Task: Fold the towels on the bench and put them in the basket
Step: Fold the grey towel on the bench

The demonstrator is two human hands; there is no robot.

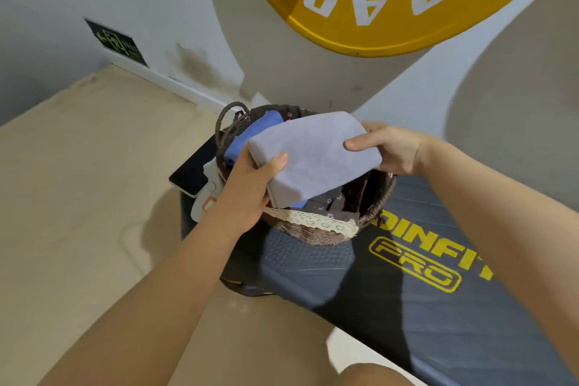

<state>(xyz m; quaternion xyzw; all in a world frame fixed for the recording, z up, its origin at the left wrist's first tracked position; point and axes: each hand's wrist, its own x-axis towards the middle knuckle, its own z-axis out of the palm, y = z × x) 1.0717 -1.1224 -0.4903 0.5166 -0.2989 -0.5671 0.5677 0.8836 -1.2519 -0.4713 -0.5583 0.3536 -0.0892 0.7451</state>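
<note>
While I look down over the end of the bench (438,316), the scene reads from left to right as follows. At far left, a beige floor (78,197) meets a white wall carrying a green exit sign (117,42). Next, a dark tablet (191,172) lies at the bench end, with a white device (206,194) just beside it, both touching or nearly touching the basket's left side. My left hand (247,188) is clamped on the near left corner of the folded grey towel (313,153), thumb on top and fingers hidden beneath. The towel is held flat, slightly tilted, directly over the mouth of the wicker basket (313,232); whether its underside touches anything in the basket I cannot tell. A blue towel (250,131) already lies inside the basket, at its far left, partly covered by the grey one. The basket has a dark floral lining and a cream lace trim (313,221) along its near rim, and it stands on the bench. My right hand (388,147) is closed on the towel's right edge, thumb on top. The bench surface bears yellow lettering ending in "PRO" (419,269). Above, a yellow disc (376,9) with white letters is painted on the wall.
</note>
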